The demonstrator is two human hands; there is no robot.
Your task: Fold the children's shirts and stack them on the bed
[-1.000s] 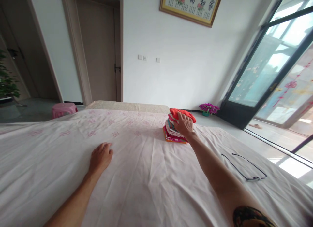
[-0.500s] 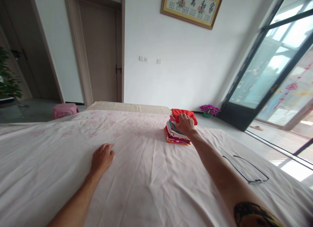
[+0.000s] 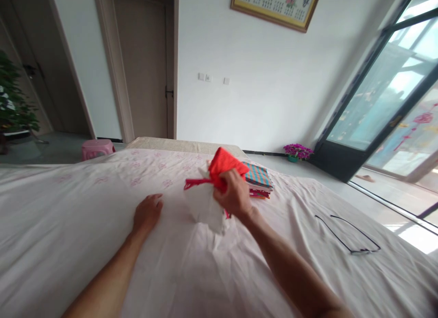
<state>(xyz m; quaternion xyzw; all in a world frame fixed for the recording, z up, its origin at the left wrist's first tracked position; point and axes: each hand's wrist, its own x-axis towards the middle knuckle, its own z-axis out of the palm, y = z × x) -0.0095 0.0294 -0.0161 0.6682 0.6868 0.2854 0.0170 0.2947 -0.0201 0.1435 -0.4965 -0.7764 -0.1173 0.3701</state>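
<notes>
My right hand [image 3: 234, 192] is closed around a folded red and white cloth [image 3: 227, 163], lifted above the bed. Its red part stands up over my fingers, while a white part and a red strip hang to the left and below. Just behind my hand is a stack of folded cloths [image 3: 258, 176], topped by one with blue and orange stripes; my hand hides part of it. My left hand [image 3: 148, 214] lies on the pale sheet [image 3: 171, 263], holding nothing, its fingers loosely bent and somewhat apart.
Black-framed eyeglasses [image 3: 356, 238] lie on the sheet at the right. Beyond the bed are a pink stool [image 3: 98, 148] on the left and a pot of purple flowers [image 3: 298, 152] near the glass door [image 3: 369, 108].
My right hand has lifted the red and white cloth off the stack and brought it left and nearer, uncovering the striped cloth. My left hand has stayed resting on the sheet.
</notes>
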